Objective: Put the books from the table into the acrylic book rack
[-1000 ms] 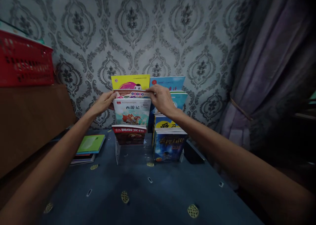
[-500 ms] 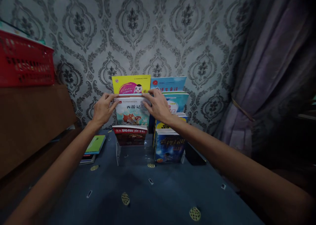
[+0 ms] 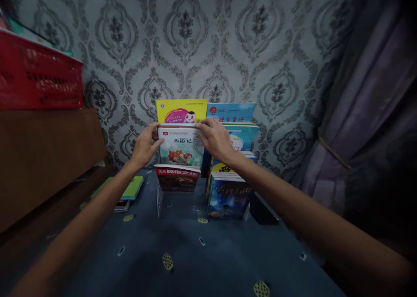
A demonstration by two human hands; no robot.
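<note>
My left hand [image 3: 145, 148] grips the upper left corner of a pale book [image 3: 180, 146] with an umbrella picture on its cover, thumb in front and fingers over the top edge. At its upper right corner, my right hand [image 3: 216, 137] is closed the same way. This book stands upright in a clear tiered rack [image 3: 159, 205]. Behind it rises a yellow book [image 3: 182, 109]; a dark red book [image 3: 177, 180] leans in front, lower down. In the right column are a blue book [image 3: 233, 111], a teal book [image 3: 246, 134] and dark blue books [image 3: 230, 198], partly behind my right forearm.
Several books [image 3: 132, 188] lie stacked on the dark blue tablecloth [image 3: 143, 262] at the left. A red basket [image 3: 55, 82] rests on a brown cabinet [image 3: 48, 158]. A black flat object [image 3: 264, 211] lies right of the rack. A purple curtain [image 3: 345, 127] hangs at the right.
The view has shifted, so the rack and books appear slightly further right. Both hands stay at the top corners of the pale book, with little other change.
</note>
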